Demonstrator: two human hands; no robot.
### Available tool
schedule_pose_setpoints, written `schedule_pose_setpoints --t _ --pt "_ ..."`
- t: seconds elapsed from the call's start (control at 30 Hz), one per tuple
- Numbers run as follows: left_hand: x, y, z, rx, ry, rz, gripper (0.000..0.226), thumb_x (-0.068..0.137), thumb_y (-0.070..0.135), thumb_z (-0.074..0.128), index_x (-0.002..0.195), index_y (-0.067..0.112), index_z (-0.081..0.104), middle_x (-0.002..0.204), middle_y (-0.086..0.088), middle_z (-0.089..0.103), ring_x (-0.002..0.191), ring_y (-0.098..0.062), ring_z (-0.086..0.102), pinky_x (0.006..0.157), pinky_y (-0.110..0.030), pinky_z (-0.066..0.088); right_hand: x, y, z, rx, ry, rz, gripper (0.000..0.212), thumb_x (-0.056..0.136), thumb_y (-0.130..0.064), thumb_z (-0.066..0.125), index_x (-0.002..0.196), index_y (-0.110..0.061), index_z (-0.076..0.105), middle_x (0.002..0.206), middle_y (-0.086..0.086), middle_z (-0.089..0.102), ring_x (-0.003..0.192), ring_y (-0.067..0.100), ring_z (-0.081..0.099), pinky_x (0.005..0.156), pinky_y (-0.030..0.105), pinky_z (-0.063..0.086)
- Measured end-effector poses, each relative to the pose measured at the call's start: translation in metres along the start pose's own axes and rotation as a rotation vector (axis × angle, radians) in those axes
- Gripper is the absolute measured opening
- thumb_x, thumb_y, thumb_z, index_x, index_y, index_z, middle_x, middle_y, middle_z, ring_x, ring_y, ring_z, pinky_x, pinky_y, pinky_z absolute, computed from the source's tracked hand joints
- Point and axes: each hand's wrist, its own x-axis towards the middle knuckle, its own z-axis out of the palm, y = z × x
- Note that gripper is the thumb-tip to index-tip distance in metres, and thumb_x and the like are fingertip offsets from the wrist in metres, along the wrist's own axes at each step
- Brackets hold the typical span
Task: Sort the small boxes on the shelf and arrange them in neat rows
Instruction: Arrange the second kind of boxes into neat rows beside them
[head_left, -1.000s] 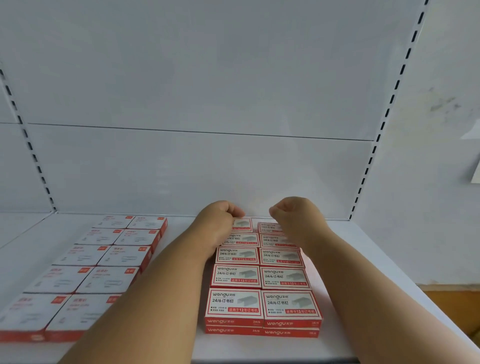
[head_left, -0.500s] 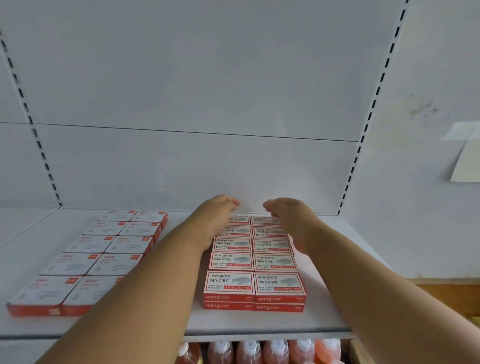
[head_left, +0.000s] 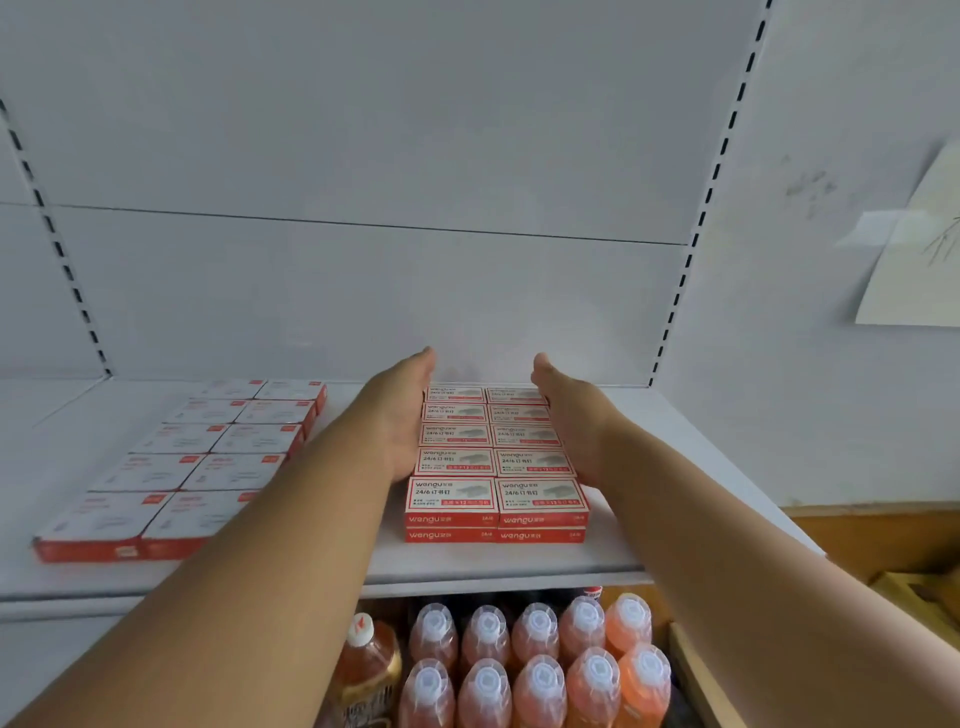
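Small red-and-white staple boxes (head_left: 496, 462) lie in two neat columns, stacked two high, on the white shelf (head_left: 519, 564). My left hand (head_left: 402, 410) is flat and upright against the left side of this block, fingers straight and pointing to the back panel. My right hand (head_left: 569, 410) is pressed the same way against the right side. Neither hand holds a box. A second block of paler red-and-white boxes (head_left: 208, 457) lies in two columns at the left, partly hidden by my left forearm.
The shelf's back panel (head_left: 363, 291) stands just behind the boxes, with slotted uprights at both sides. Below the shelf stand several orange drink bottles (head_left: 535, 660). A sheet of paper (head_left: 919, 249) hangs on the wall at right, above a wooden crate (head_left: 909, 597).
My hands were curled over the back boxes; they have opened flat and moved to the two sides of the block. The view has tilted down, so the bottles below show.
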Motion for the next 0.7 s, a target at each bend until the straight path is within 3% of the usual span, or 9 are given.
schedule_pose_setpoints --t 0.1,0.17,0.23,0.3,0.37,0.4,0.53,0.6,0.7 --pt "-0.011 -0.003 -0.004 -0.070 0.013 0.004 0.055 0.104 0.042 0.037 0.152 0.016 0.030 0.044 0.006 0.062 0.032 -0.006 0.059 0.031 -0.022 0.045 -0.010 0.001 -0.004 0.010 -0.008 -0.050 0.042 0.098 -0.053 0.041 0.111 -0.015 0.055 0.087 0.010 0.068 0.076 0.031 0.072 0.077 0.048 0.059" --pt "-0.013 -0.001 -0.006 -0.093 0.047 0.002 0.051 0.104 0.040 0.039 0.149 0.016 0.035 0.060 0.004 0.061 0.029 0.001 0.054 0.028 -0.015 0.040 -0.019 0.004 -0.009 0.018 0.014 -0.092 0.033 0.101 -0.050 0.039 0.097 -0.020 0.051 0.073 -0.001 0.059 0.060 0.018 0.065 0.065 0.036 0.056" --pt "-0.020 -0.002 -0.005 -0.076 0.032 -0.029 0.039 0.104 0.040 0.040 0.134 0.017 0.050 0.065 0.005 0.062 0.033 0.004 0.056 0.030 -0.014 0.041 -0.029 0.011 -0.014 0.087 0.001 -0.095 0.035 0.102 -0.048 0.037 0.089 -0.020 0.053 0.058 -0.008 0.060 0.047 0.010 0.063 0.053 0.027 0.050" --pt "-0.027 -0.011 -0.006 -0.100 -0.055 -0.090 0.037 0.103 0.046 0.039 0.108 0.017 0.061 0.068 0.005 0.074 0.055 -0.005 0.071 0.049 -0.023 0.056 -0.035 0.020 -0.016 0.166 -0.071 -0.094 0.035 0.102 -0.048 0.037 0.087 -0.022 0.055 0.050 -0.007 0.067 0.053 0.011 0.070 0.060 0.032 0.056" --pt "-0.030 -0.018 -0.006 -0.075 -0.078 -0.112 0.041 0.100 0.054 0.040 0.107 0.021 0.065 0.090 -0.002 0.078 0.081 -0.024 0.076 0.075 -0.043 0.060 -0.035 0.026 -0.014 0.181 -0.114 -0.071 0.037 0.099 -0.052 0.041 0.099 -0.021 0.060 0.072 0.002 0.076 0.075 0.027 0.075 0.077 0.046 0.059" --pt "-0.032 -0.019 -0.006 -0.068 -0.070 -0.117 0.041 0.099 0.055 0.041 0.105 0.023 0.066 0.094 -0.003 0.078 0.085 -0.028 0.075 0.080 -0.047 0.058 -0.034 0.028 -0.012 0.173 -0.125 -0.079 0.041 0.098 -0.054 0.043 0.109 -0.020 0.061 0.086 0.008 0.077 0.082 0.033 0.074 0.081 0.051 0.058" --pt "-0.042 -0.018 -0.004 -0.113 -0.078 -0.054 0.033 0.102 0.048 0.039 0.088 0.026 0.059 0.069 0.008 0.075 0.066 -0.013 0.074 0.066 -0.033 0.057 -0.042 0.030 -0.012 0.191 -0.129 -0.123 0.038 0.098 -0.050 0.046 0.116 -0.020 0.061 0.097 0.013 0.075 0.089 0.038 0.072 0.085 0.058 0.055" --pt "-0.055 -0.022 -0.007 -0.056 -0.019 0.042 0.023 0.103 0.044 0.039 0.093 0.032 0.056 0.067 0.018 0.070 0.063 0.001 0.069 0.059 -0.023 0.050 -0.050 0.035 -0.017 0.147 -0.065 -0.202 0.029 0.098 -0.047 0.048 0.111 -0.026 0.063 0.094 0.004 0.076 0.088 0.028 0.074 0.082 0.050 0.058" --pt "-0.076 -0.036 -0.026 0.527 0.035 0.247 0.024 0.097 0.047 0.051 0.121 0.047 0.052 0.103 0.028 0.058 0.084 0.008 0.058 0.065 -0.012 0.041 -0.069 0.044 -0.038 -0.551 0.099 -0.513 0.034 0.087 -0.053 0.058 0.116 -0.036 0.056 0.111 -0.017 0.061 0.089 0.002 0.065 0.073 0.023 0.055"
